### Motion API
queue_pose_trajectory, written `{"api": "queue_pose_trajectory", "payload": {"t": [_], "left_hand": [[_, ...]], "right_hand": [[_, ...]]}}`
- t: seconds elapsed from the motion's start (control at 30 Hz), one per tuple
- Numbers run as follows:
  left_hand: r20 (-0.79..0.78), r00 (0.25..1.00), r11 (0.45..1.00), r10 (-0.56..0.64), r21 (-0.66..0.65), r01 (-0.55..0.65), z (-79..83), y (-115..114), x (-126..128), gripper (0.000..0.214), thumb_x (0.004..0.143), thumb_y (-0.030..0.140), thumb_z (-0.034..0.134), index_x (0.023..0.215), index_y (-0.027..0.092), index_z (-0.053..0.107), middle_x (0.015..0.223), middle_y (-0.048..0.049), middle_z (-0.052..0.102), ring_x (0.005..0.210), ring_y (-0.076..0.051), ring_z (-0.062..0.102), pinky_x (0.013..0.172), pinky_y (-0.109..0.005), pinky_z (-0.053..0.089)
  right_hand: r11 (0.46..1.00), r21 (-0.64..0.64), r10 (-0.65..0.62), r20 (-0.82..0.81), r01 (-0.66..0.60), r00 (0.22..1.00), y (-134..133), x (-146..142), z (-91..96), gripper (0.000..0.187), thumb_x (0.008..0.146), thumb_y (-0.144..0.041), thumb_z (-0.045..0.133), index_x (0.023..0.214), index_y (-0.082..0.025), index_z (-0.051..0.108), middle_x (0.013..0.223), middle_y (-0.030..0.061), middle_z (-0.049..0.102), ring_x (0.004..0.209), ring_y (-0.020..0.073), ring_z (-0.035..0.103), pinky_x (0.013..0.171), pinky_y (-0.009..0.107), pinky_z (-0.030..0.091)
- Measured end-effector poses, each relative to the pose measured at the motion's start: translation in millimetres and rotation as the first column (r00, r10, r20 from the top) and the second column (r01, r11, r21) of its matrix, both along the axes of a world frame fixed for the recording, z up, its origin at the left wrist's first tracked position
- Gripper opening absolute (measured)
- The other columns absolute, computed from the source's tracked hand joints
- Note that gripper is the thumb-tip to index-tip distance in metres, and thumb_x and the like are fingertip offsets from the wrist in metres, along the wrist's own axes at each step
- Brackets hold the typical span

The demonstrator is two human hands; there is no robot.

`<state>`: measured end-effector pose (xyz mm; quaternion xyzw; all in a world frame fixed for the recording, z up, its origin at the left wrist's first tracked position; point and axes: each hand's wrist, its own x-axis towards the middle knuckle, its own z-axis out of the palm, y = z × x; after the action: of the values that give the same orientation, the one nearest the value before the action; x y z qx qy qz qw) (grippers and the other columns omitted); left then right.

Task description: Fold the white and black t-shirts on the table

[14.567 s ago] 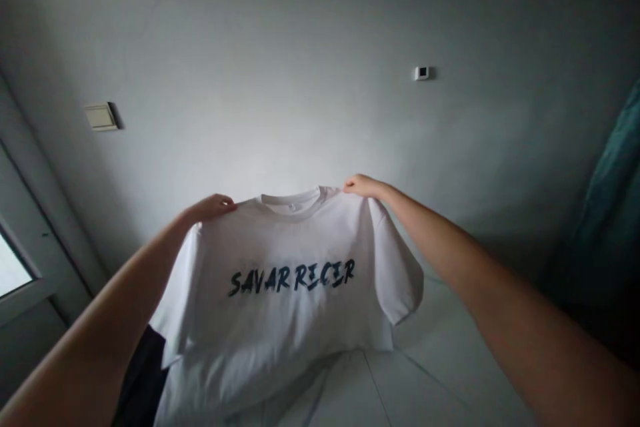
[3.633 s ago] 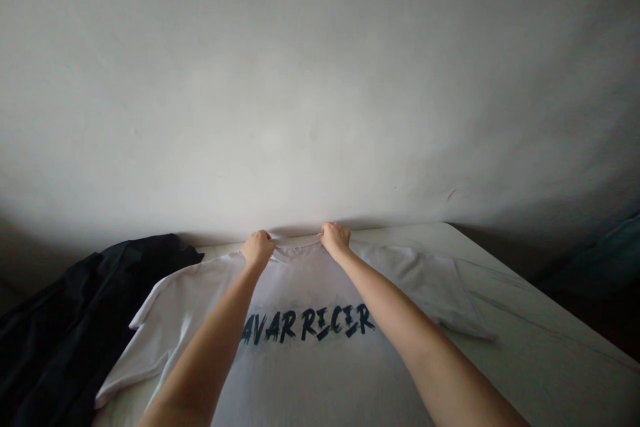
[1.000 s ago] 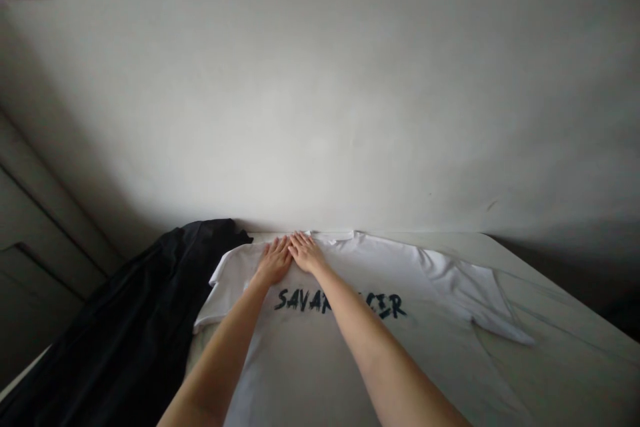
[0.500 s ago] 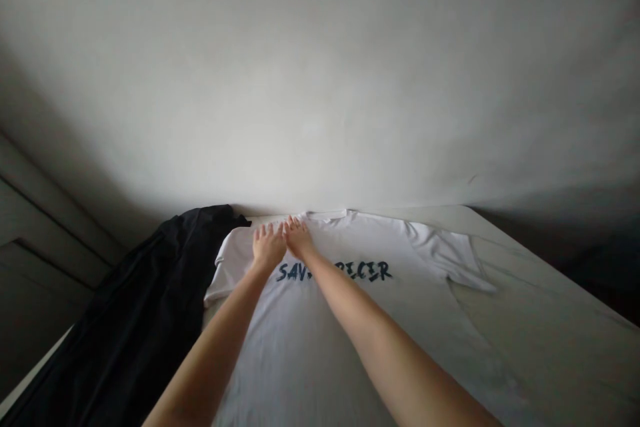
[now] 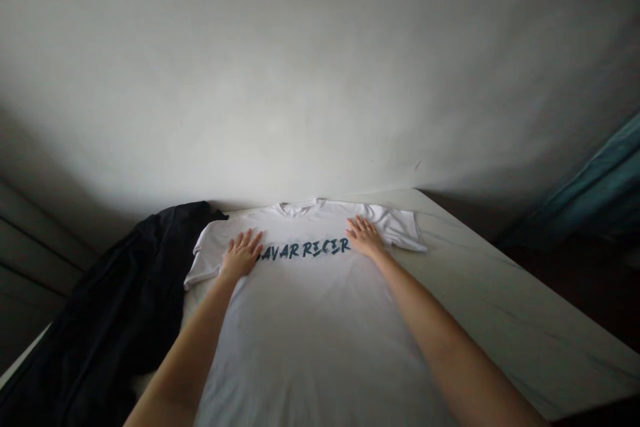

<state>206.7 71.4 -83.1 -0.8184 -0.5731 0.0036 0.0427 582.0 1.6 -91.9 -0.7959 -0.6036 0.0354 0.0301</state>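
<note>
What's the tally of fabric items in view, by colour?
White: 1 (printed T-shirt)
Black: 1 (crumpled cloth)
Teal: 1 (cloth)
Total: 3

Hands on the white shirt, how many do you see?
2: the left hand lies flat at the start of the printed words on the shirt, the right hand at their end.
</note>
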Motion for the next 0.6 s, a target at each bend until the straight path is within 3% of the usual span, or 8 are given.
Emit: {"api": "queue_pose_trajectory", "payload": {"t": [0.07, 0.13, 0.23, 0.3, 0.4, 0.5, 0.6], "left_hand": [[-0.005, 0.998, 0.998, 0.063, 0.027, -0.063, 6.7, -9.6, 23.3, 0.053, 0.099, 0.034, 0.031, 0.150, 0.020, 0.039, 0.156, -0.0148, 0.036, 0.144, -0.035, 0.030, 0.116, -0.055, 0.022], [0.041, 0.997, 0.995, 0.065, 0.078, -0.068, 9.2, -25.2, 58.9, 0.052, 0.098, 0.028, 0.032, 0.147, 0.012, 0.044, 0.153, -0.0187, 0.040, 0.144, -0.034, 0.031, 0.117, -0.054, 0.020], [0.141, 0.989, 0.996, -0.049, 0.087, 0.037, 3.1, -56.1, 108.2, 0.053, 0.098, 0.024, 0.029, 0.150, 0.014, 0.039, 0.155, -0.0149, 0.039, 0.145, -0.029, 0.031, 0.117, -0.048, 0.026], [0.162, 0.982, 0.993, -0.101, 0.071, 0.090, -4.9, -75.8, 119.3, 0.053, 0.099, 0.026, 0.028, 0.150, 0.017, 0.039, 0.156, -0.0114, 0.038, 0.144, -0.028, 0.032, 0.117, -0.046, 0.028], [0.152, 0.979, 0.991, -0.133, 0.050, 0.126, -14.3, -95.7, 91.1, 0.052, 0.100, 0.035, 0.031, 0.150, 0.027, 0.038, 0.158, -0.0059, 0.033, 0.146, -0.028, 0.029, 0.117, -0.049, 0.026], [0.124, 0.986, 0.994, -0.109, 0.024, 0.107, -18.6, -104.9, 26.9, 0.053, 0.099, 0.045, 0.033, 0.151, 0.033, 0.033, 0.161, -0.0036, 0.028, 0.147, -0.029, 0.025, 0.116, -0.053, 0.026], [0.107, 0.990, 0.995, -0.088, 0.045, 0.084, -23.0, -112.6, -36.4, 0.054, 0.099, 0.043, 0.032, 0.151, 0.028, 0.036, 0.160, -0.0068, 0.029, 0.147, -0.029, 0.025, 0.117, -0.052, 0.025]], "right_hand": [[0.994, 0.019, -0.111, -0.003, 0.111, 0.994, -6.0, -6.6, 5.5, 0.060, 0.101, -0.043, 0.031, 0.152, -0.012, 0.033, 0.160, 0.0152, 0.024, 0.148, 0.0299, 0.020, 0.118, 0.045, 0.015], [0.991, 0.090, -0.103, -0.015, 0.104, 0.995, -9.4, -39.8, 8.3, 0.058, 0.101, -0.040, 0.031, 0.149, -0.007, 0.038, 0.159, 0.0178, 0.027, 0.148, 0.0307, 0.020, 0.118, 0.046, 0.013], [0.970, 0.163, 0.196, -0.089, -0.180, 0.977, -18.6, -108.9, 4.2, 0.051, 0.101, -0.031, 0.028, 0.148, -0.017, 0.041, 0.160, 0.0097, 0.027, 0.148, 0.0230, 0.020, 0.118, 0.042, 0.015], [0.954, 0.178, 0.268, -0.136, -0.242, 0.954, -31.4, -141.1, -2.0, 0.052, 0.102, -0.030, 0.025, 0.150, -0.018, 0.039, 0.160, 0.0083, 0.028, 0.148, 0.0214, 0.022, 0.119, 0.042, 0.016], [0.955, 0.174, 0.267, -0.145, -0.241, 0.953, -59.2, -141.5, -9.7, 0.054, 0.101, -0.041, 0.029, 0.152, -0.024, 0.036, 0.161, 0.0064, 0.026, 0.148, 0.0240, 0.022, 0.119, 0.046, 0.015], [0.973, 0.131, 0.203, -0.094, -0.190, 0.975, -89.8, -93.6, -15.0, 0.056, 0.100, -0.048, 0.035, 0.152, -0.029, 0.034, 0.161, 0.0049, 0.025, 0.148, 0.0259, 0.022, 0.118, 0.048, 0.017], [0.986, 0.139, 0.099, -0.015, -0.096, 0.995, -116.7, -32.4, -21.8, 0.055, 0.099, -0.044, 0.037, 0.151, -0.024, 0.037, 0.160, 0.0086, 0.028, 0.146, 0.0285, 0.026, 0.117, 0.049, 0.021]]}}
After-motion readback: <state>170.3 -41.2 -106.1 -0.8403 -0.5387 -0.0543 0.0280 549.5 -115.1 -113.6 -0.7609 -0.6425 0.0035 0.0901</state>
